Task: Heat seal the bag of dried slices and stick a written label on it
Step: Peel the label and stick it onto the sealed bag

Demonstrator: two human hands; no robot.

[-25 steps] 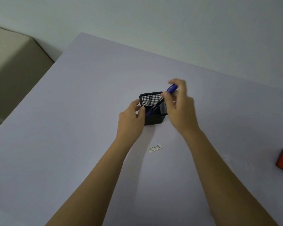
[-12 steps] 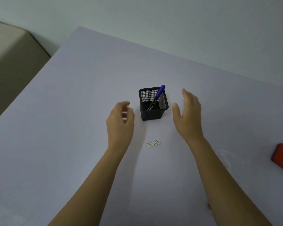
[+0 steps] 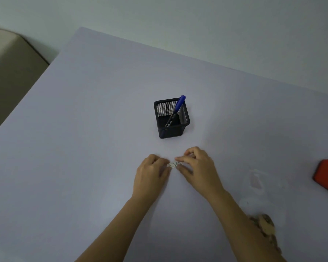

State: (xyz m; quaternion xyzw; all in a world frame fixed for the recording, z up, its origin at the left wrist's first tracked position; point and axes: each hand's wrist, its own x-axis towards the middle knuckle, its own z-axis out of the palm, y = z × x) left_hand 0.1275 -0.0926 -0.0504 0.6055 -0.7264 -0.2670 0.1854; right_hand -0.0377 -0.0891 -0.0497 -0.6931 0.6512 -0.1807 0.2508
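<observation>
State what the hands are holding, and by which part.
The label: the left hand pinches its left end, the right hand its right end.

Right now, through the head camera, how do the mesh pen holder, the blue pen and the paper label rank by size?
1. Black mesh pen holder, largest.
2. Blue pen, standing inside it.
3. White label, smallest, though its ends are partly covered.
</observation>
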